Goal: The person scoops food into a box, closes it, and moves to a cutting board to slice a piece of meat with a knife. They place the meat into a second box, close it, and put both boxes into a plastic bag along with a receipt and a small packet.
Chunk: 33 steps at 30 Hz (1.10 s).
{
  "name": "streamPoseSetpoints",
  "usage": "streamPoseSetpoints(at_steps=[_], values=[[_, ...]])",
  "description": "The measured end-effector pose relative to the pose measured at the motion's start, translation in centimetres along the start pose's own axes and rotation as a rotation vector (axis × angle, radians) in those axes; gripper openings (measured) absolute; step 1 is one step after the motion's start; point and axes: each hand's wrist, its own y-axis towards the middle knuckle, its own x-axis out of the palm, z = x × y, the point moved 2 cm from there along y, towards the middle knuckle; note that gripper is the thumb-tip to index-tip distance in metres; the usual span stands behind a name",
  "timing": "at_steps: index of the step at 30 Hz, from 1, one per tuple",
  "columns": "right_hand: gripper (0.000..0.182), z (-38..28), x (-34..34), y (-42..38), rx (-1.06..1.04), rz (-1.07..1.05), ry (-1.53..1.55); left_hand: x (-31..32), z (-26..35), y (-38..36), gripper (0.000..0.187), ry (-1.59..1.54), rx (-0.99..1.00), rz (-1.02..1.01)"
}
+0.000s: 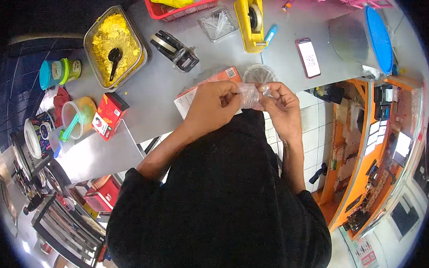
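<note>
A small clear plastic bag (248, 95) is stretched between two bare hands, just above the near edge of a grey metal counter (151, 100). The left hand (215, 103) pinches one side, the right hand (281, 107) the other, fingers drawn in close. From the bag, a round clear plastic container (259, 72) is near at one o'clock; a lit phone (308, 57) lies at two; a yellow tape dispenser (246, 25) stands at twelve; a black tape dispenser (182, 56) lies at ten.
</note>
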Motion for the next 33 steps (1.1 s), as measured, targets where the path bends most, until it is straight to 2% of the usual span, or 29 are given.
streamPoseSetpoints(at_steps=[7,10,13,14,16,17,18,19,22,24,27,30,33], values=[[0.020,-0.4,-0.5,0.3,0.004,0.051,-0.240,1.0,0.2,0.6,0.007,0.133,0.135,0.021],[0.019,0.0,-0.8,1.2,-0.142,0.067,-0.353,1.1,1.4,1.1,0.007,0.306,0.240,0.057],[0.017,-0.8,-0.3,1.9,-0.275,0.150,-0.610,1.4,1.8,1.8,0.009,0.483,0.309,0.069],[0.017,-1.4,0.0,1.9,-0.285,0.155,-0.790,1.7,2.0,2.1,0.010,0.524,0.341,0.053],[0.019,-0.6,-0.2,2.5,-0.372,0.176,-0.864,2.3,2.4,2.6,0.011,0.639,0.331,0.079],[0.022,-0.3,0.1,2.8,-0.288,0.210,-0.851,2.4,2.0,2.8,0.011,0.645,0.355,0.073],[0.024,1.3,-0.3,3.5,-0.336,0.174,-0.934,2.4,1.5,3.0,0.012,0.653,0.379,0.066],[0.020,1.9,-0.2,3.7,-0.309,0.185,-0.887,2.5,1.1,3.3,0.009,0.712,0.425,0.061],[0.018,0.7,0.7,2.8,-0.378,0.220,-1.116,3.1,1.8,3.7,0.005,0.781,0.462,0.032],[0.018,1.1,1.1,2.7,-0.313,0.304,-1.185,3.0,2.1,3.6,0.006,0.784,0.489,0.011],[0.010,0.2,0.7,1.9,-0.490,0.380,-1.092,3.2,2.4,3.8,0.005,0.756,0.600,-0.033],[0.010,0.8,0.2,2.1,-0.422,0.386,-1.041,3.1,2.2,4.5,0.007,0.623,0.670,-0.159],[0.008,0.5,-0.1,1.9,-0.450,0.405,-0.939,2.9,2.3,5.3,0.011,0.546,0.674,-0.266]])
